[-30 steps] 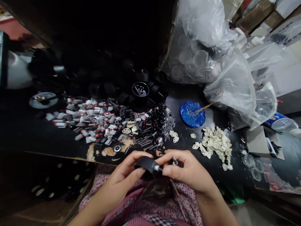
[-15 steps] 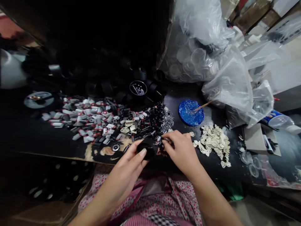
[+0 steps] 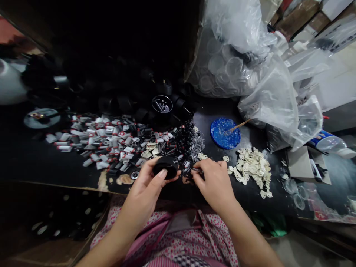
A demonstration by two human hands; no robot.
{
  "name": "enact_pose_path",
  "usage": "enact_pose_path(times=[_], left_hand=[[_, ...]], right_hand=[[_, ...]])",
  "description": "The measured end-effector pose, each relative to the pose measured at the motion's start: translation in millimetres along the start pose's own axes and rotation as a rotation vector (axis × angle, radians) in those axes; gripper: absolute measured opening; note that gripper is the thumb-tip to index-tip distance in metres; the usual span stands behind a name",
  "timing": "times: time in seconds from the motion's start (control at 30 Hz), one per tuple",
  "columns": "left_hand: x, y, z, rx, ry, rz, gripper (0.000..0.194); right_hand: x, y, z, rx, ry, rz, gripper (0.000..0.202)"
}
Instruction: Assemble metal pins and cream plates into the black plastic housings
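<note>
In my left hand (image 3: pixel 151 183) is a round black plastic cup-shaped part (image 3: pixel 165 167), tilted, with my thumb along its near side. My right hand (image 3: pixel 213 178) is closed in a pinch just to its right, low over the black table. A small thin dark piece shows at those fingertips, too small to name. Ahead of both hands lies a heap of small dark screws and metal pins (image 3: pixel 191 141). A pile of cream-coloured flat plates (image 3: pixel 251 167) with holes lies right of my right hand.
Many small grey-and-white cylinders with red rings (image 3: pixel 102 139) spread to the left. A blue lid (image 3: pixel 225 132) of grease holds a wooden stick. Behind it stands a clear bag of round plastic caps (image 3: pixel 222 70). An open small box (image 3: pixel 308 165) is at right.
My left hand has moved slightly left and up, turning the black part so that more of its rim shows. My right hand stays pinched in nearly the same place.
</note>
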State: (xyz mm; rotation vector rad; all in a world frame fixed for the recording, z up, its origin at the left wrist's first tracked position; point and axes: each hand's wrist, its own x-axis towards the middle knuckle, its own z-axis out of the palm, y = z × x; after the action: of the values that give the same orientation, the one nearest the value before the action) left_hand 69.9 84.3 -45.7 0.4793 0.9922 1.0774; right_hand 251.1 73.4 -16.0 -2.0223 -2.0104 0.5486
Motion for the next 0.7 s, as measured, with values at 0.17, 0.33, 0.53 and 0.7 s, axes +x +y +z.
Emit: enact_pose_path(times=[0.17, 0.33, 0.53, 0.7], left_hand=[[-13, 6, 13.9, -0.091, -0.003, -0.143, 0.017], [-20, 7, 22.4, -0.206, -0.033, -0.212, 0.018], [-18, 5, 20.6, -0.219, -0.023, -0.206, 0.022], [-17, 4, 15.5, -0.182, -0.023, -0.207, 0.016]], right_hand=[[-11, -11, -2, 0.561, 0.063, 0.088, 0.006], [-13, -21, 1, 0.764, 0.115, 0.123, 0.007], [-13, -21, 0, 0.477, 0.302, -0.166, 0.006], [-14, -20, -5, 0.379, 0.300, -0.270, 0.009]])
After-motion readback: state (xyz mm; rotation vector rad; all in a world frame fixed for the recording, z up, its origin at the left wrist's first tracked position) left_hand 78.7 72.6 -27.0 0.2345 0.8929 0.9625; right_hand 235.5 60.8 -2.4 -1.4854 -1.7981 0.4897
